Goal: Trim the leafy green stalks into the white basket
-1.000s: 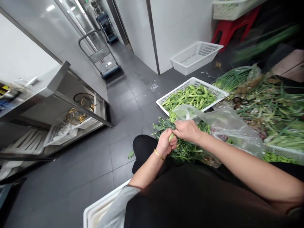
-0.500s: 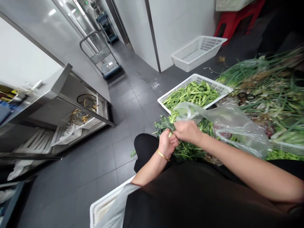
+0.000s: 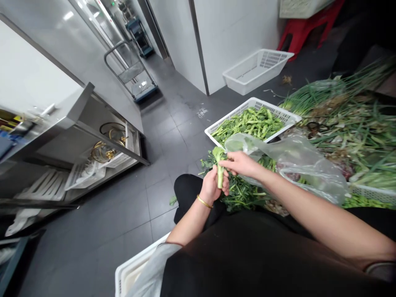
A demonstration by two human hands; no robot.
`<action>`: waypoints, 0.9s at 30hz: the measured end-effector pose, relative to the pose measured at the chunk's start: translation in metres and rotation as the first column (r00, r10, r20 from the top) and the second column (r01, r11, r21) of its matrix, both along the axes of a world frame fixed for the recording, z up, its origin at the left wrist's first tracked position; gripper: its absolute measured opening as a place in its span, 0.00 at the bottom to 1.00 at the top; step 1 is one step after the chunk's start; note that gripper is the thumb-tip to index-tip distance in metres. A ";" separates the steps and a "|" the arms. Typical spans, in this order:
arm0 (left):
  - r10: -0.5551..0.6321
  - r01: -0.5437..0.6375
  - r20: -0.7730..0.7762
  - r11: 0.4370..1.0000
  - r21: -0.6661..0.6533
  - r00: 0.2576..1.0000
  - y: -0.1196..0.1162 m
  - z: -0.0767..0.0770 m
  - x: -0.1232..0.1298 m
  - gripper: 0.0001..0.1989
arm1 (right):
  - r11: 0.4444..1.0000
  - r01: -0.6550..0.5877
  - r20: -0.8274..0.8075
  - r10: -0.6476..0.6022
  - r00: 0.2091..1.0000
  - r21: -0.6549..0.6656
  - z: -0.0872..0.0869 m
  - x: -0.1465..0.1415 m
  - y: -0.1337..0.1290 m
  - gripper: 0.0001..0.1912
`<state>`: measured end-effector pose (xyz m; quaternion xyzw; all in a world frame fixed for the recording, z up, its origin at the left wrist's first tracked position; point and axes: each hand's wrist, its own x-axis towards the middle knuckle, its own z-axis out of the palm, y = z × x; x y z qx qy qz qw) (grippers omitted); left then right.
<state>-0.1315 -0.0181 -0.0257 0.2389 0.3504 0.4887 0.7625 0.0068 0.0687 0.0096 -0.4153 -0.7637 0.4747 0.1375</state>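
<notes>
My left hand (image 3: 211, 185) is closed round a thick, pale green vegetable stalk (image 3: 220, 175), which stands nearly upright with its bushy top (image 3: 219, 153) above the fist. The thumb and fingers of my right hand (image 3: 240, 163) pinch the same stalk from the right, just below that top. Beneath and behind both hands lies a heap of dark leafy greens (image 3: 244, 194). Just beyond, a white basket (image 3: 292, 119) holds many trimmed green stalks (image 3: 253, 123). A clear plastic bag (image 3: 306, 156) lies crumpled to the right of my right hand.
Long scallions (image 3: 349, 107) are piled on the right, with scissors (image 3: 317, 128) among them. Another white basket (image 3: 247, 84) sits by the wall near a red stool (image 3: 305, 31). A steel table (image 3: 77, 107) stands left and a trolley (image 3: 133, 74) farther back.
The stalk has turned upright and shows more of its pale stem. Dark leaf that was bunched between the hands is no longer seen there. My right hand has shifted slightly.
</notes>
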 end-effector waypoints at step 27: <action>-0.046 0.060 0.080 0.983 -0.171 0.996 0.004 0.015 -0.012 0.24 | 0.997 0.071 -0.231 -0.065 0.971 0.015 -0.004 0.001 -0.018 0.24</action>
